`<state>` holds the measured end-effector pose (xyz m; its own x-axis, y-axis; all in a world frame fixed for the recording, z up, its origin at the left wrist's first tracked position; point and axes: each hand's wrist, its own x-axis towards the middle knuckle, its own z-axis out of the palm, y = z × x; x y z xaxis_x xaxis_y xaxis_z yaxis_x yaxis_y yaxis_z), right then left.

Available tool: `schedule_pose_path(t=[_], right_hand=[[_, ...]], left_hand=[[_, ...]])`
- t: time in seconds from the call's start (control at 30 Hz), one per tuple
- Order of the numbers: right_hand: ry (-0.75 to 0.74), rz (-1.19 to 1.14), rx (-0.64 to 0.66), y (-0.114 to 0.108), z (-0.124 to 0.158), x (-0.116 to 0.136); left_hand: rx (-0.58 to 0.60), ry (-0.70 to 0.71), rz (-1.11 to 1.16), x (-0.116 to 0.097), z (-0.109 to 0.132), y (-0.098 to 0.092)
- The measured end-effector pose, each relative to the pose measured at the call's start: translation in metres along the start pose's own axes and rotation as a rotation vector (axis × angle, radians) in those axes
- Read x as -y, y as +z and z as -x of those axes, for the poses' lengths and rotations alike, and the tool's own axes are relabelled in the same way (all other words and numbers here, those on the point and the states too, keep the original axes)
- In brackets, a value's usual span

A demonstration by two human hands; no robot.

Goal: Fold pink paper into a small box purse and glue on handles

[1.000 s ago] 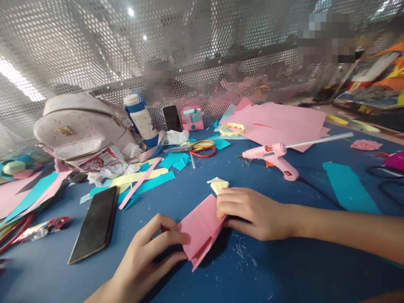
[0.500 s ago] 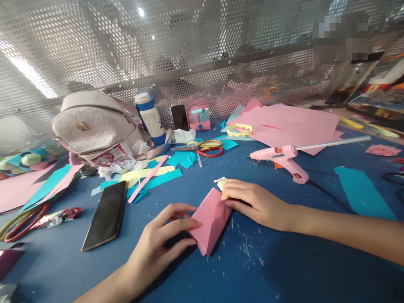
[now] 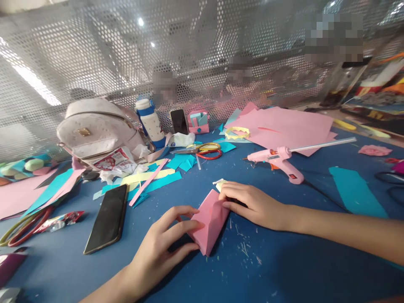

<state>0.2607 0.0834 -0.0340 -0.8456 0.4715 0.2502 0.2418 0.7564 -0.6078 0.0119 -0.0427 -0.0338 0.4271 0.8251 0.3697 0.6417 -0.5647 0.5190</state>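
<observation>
A folded piece of pink paper (image 3: 208, 229) stands on the blue table between my hands, with a crease running down its front. My left hand (image 3: 167, 235) grips its left side, the fingertips on the face and the thumb at the lower edge. At its upper right edge, my right hand (image 3: 244, 202) pinches the paper with curled fingers. Just beyond those fingertips lies a small pale yellow piece (image 3: 221, 184), partly hidden by the hand. A pink hot glue gun (image 3: 284, 160) with a clear glue stick rests to the right of the paper.
A black phone (image 3: 109, 219) lies left of my hands. Behind it are coloured paper strips (image 3: 158, 181), scissors (image 3: 202, 150), a backpack (image 3: 97, 130) and a bottle (image 3: 151, 122). Pink sheets (image 3: 290, 124) lie at the back, a blue strip (image 3: 356, 191) at right. A perforated metal panel (image 3: 195, 42) stands behind.
The camera view has shifted slightly, moving the background. Both hands keep their hold on the pink paper, which looks almost unchanged.
</observation>
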Motion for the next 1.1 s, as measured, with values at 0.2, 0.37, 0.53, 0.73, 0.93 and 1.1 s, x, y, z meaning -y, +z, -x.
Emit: schedule_pose_path(t=[0.2, 0.37, 0.53, 0.73, 0.93, 1.1], right_hand=[[0.006, -0.049, 0.005, -0.003, 0.002, -0.002], [-0.157, 0.015, 0.048, -0.010, 0.005, -0.008], [-0.391, 0.108, 0.082, -0.017, 0.005, -0.017], [-0.509, 0.294, 0.030, -0.016, 0.006, -0.020], [-0.630, 0.516, -0.289, -0.007, 0.016, -0.005], [-1.049, 0.582, -0.274, -0.004, 0.020, 0.021]], left_hand=[[-0.072, -0.027, -0.057, -0.002, 0.000, -0.002], [-0.217, 0.293, -0.291, -0.005, 0.005, -0.010], [0.012, 0.479, -0.430, -0.007, 0.004, -0.004], [0.098, 0.406, -0.425, -0.006, 0.003, 0.004], [0.121, 0.394, -0.412, -0.007, 0.004, 0.003], [0.145, 0.381, -0.412, -0.007, 0.003, 0.001]])
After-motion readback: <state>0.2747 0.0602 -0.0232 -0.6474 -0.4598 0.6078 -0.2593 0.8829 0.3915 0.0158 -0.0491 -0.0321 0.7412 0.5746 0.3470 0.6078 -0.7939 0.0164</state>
